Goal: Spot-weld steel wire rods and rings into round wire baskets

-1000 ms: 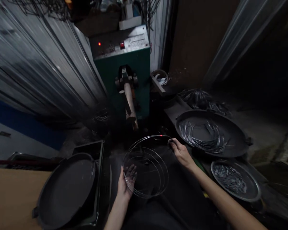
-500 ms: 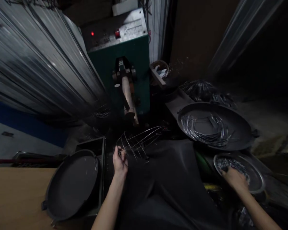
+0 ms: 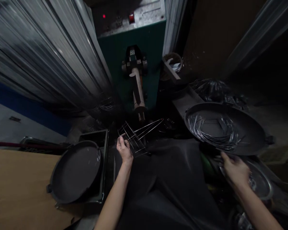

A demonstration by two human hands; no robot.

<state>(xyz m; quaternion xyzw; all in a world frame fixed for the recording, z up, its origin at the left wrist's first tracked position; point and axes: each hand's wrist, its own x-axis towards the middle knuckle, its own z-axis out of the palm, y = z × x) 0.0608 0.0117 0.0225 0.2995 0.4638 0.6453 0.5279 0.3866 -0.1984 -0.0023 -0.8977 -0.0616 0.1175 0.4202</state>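
Note:
My left hand (image 3: 124,149) is closed on the near left side of a wire frame (image 3: 135,138) made of thin, shiny rods. The frame is tilted, and its narrow end points right, just below the rod-like arms of the green machine (image 3: 132,76). My right hand (image 3: 236,171) is over the left rim of a metal bowl (image 3: 266,188) holding small metal pieces. Its fingers are pinched together and somewhat blurred. I cannot make out what is between them.
Beyond the bowl, a wide dark pan (image 3: 249,137) holds a ring of bent wires (image 3: 213,134). Another round dark pan (image 3: 76,172) stands at the left, beside a wooden board (image 3: 21,188). Dark cloth (image 3: 172,179) covers my lap. A basket (image 3: 175,60) is behind.
My right hand has risen from among the pieces in the bowl to its left rim. The wire frame has turned in my left hand. The whole view has shifted as my head moved.

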